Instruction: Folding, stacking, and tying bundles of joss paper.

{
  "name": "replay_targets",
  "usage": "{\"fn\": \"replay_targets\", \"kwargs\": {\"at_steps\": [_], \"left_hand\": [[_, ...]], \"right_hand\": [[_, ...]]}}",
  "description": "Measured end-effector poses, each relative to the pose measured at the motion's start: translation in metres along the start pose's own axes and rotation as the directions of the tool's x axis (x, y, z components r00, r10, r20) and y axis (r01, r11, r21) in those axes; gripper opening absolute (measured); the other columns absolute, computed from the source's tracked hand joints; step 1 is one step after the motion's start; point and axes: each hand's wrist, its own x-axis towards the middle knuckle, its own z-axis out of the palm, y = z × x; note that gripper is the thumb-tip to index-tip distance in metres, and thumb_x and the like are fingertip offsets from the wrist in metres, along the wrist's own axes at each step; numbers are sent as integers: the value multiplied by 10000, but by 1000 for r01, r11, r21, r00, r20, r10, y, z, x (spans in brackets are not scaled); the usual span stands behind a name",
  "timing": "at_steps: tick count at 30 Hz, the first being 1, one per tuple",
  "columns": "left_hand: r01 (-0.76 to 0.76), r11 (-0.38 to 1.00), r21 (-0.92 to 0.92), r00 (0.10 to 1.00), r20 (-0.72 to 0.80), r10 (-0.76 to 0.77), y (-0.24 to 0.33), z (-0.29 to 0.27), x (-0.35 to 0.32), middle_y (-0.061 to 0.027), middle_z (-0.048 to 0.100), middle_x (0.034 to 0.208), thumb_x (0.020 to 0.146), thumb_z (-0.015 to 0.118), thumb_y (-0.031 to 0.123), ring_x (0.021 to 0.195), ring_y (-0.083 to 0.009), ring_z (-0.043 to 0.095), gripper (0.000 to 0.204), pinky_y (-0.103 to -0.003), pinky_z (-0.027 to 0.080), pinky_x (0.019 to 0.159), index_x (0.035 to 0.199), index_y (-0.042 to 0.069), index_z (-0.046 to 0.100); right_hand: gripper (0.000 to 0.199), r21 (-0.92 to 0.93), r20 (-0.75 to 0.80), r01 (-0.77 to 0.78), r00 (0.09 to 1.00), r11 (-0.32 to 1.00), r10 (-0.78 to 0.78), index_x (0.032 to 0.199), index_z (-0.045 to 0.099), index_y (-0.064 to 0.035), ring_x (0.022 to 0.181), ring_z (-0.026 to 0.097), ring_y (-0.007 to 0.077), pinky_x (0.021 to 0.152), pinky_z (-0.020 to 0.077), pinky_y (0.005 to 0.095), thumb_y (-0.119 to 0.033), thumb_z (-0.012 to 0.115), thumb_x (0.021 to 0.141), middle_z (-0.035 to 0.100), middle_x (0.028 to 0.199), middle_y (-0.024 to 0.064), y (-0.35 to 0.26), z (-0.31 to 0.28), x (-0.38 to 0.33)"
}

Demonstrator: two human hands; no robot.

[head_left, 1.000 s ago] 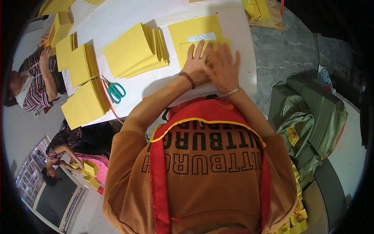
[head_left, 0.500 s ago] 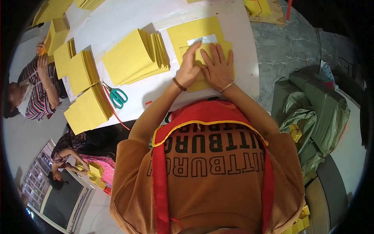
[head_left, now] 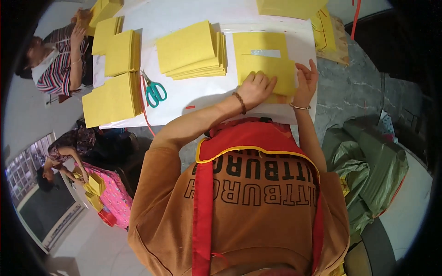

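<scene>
- Left hand (head_left: pixel 256 87) presses flat, fingers together, on the yellow folded sheet (head_left: pixel 267 69), right of the yellow stack (head_left: pixel 193 49).
- Right hand (head_left: pixel 306 80), fingers loosely spread, steadies its edge.
- Best: crease firmly, edges aligned.

A folded sheet (head_left: pixel 269 69) is pressed onto the counter (head_left: pixel 193 92) beneath the fingers (head_left: pixel 264 79) of the left hand, with the right hand (head_left: pixel 305 83) just beside it. A stack of sheets (head_left: pixel 191 48) is found left of the fingers, scissors (head_left: pixel 154 90) farther left, more stacks (head_left: pixel 113 99) beyond.
</scene>
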Motion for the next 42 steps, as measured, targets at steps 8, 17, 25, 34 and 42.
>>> {"fn": "replay_targets", "kwargs": {"at_steps": [8, 17, 25, 34, 42], "left_hand": [[69, 959, -277, 797, -562, -219, -73, -112, -1, -111, 625, 943, 665, 535, -1, 831, -283, 591, 365, -374, 459, 675, 1024, 36, 588], [470, 881, -54, 882, 7, -470, -128, -44, -110, -97, 511, 1156, 740, 499, 25, 1074, -274, 448, 459, -401, 349, 890, 1186, 135, 509], [480, 877, 10, 874, 73, -480, -129, -46, -108, -107, 404, 1261, 617, 603, 66, 1143, -307, 376, 717, -424, 297, 949, 1293, 141, 375], [368, 925, -99, 930, 29, -367, -104, -102, -68, -137, 399, 1281, 633, 601, 101, 1148, -323, 382, 687, -442, 278, 959, 1284, 123, 382], [100, 967, -236, 981, 185, -57, 13, -6, -36, -251, 403, 1244, 710, 574, 203, 1098, -395, 435, 594, -485, 351, 909, 1252, 41, 397]], "right_hand": [[360, -117, -229, -16, 973, 993, -11, 1224, 410, -46, 852, 571, 140, 712, 437, 254, -71, 485, 873, 603, 956, 57, -17, -23, 0], [251, -171, -108, -143, 986, 975, 126, 1103, 541, -50, 868, 549, 110, 710, 428, 229, -87, 512, 857, 594, 948, 28, -5, -25, -10], [293, -302, 59, -401, 898, 865, 437, 1132, 536, -43, 945, 527, 135, 777, 439, 256, -109, 510, 847, 546, 1086, 61, -3, -26, 1], [327, -403, 52, -396, 890, 825, 453, 1158, 517, -26, 931, 538, 141, 759, 447, 249, -111, 511, 843, 530, 1143, 87, -9, -22, -1], [304, -531, 183, -142, 944, 836, 276, 1137, 536, -27, 929, 538, 139, 758, 444, 251, -140, 518, 856, 550, 1100, 80, -1, -28, 3]]}}
